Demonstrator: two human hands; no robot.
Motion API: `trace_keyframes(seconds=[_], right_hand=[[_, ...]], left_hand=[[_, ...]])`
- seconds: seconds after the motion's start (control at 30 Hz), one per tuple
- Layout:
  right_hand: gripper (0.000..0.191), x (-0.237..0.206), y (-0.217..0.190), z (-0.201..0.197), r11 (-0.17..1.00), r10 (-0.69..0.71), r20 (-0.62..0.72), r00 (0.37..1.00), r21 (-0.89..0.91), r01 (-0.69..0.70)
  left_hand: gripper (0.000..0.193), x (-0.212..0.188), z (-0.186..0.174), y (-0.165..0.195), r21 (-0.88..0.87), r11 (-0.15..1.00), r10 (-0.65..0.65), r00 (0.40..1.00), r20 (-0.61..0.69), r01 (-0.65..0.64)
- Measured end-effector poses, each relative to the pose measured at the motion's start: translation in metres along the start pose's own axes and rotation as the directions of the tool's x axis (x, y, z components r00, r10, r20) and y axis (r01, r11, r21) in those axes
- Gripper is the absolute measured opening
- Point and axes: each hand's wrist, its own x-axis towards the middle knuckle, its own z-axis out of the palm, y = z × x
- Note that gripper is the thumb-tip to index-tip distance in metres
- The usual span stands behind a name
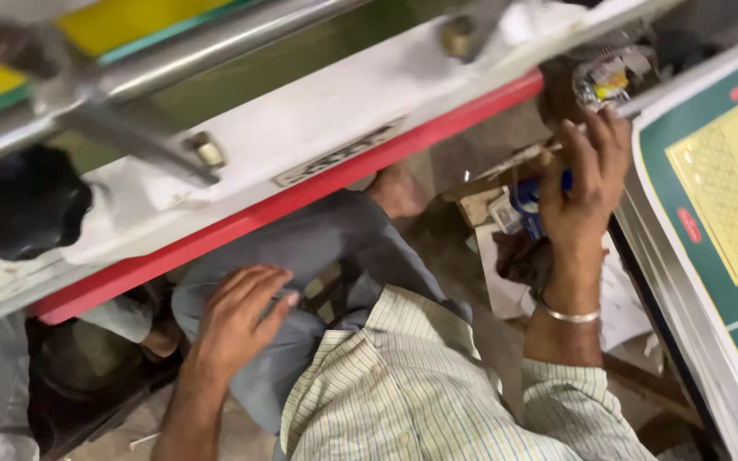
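Your right hand is raised beside the near edge of the stack of printed sheets, fingers spread and loosely curled, palm away from the camera. It appears to rest against a small blue container on the cluttered ledge below the sheets; I cannot tell whether the fingers are closed on it or merely touching. A metal bangle sits on that wrist.

Your left hand lies open and flat on your knee, in grey trousers, holding nothing. It sits under the red edge of the machine frame.

Step in hand, as I judge it: you are reaching among the small items on the ledge, with the blue container as the object concerned. Lifting it calls for a firm closing of the fingers around its body and a clear path past the sheet stack's edge.

Containers: the blue container's contents are not visible. Behind it lies a heap of paper and card scraps. Above, a clear wrapped bundle holds something yellow and white; its nature is too blurred to state.
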Motion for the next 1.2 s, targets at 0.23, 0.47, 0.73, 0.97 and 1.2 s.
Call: trace_keyframes(seconds=[0.23, 0.47, 0.73, 0.97, 1.2], right_hand=[[0.044, -0.049, 0.056, -0.077, 0.828, 0.467, 0.125, 0.876, -0.408, -0.384], [0.026, -0.087, 0.074, -0.091, 0.888, 0.322, 0.127, 0.938, -0.383, -0.252], [0.035, -0.082, 0.074, -0.105, 0.895, 0.446, 0.131, 0.885, -0.094, -0.437], [0.016, -0.096, 0.11, -0.111, 0.918, 0.37, 0.176, 0.912, -0.221, -0.33], [0.022, -0.063, 0.171, -0.17, 0.849, 0.343, -0.148, 0.928, -0.374, -0.374]], left_hand=[[0.025, 0.027, 0.105, -0.132, -0.017, 0.98, -0.199, 0.979, 0.042, 0.2], [0.029, 0.037, 0.134, -0.153, -0.023, 0.902, -0.431, 0.901, 0.051, 0.432], [0.029, 0.029, 0.129, -0.142, -0.033, 0.879, -0.475, 0.879, 0.05, 0.476], [0.032, 0.026, 0.124, -0.137, 0.003, 0.886, -0.464, 0.886, 0.031, 0.464], [0.033, 0.027, 0.122, -0.135, 0.01, 0.887, -0.461, 0.886, 0.047, 0.461]])
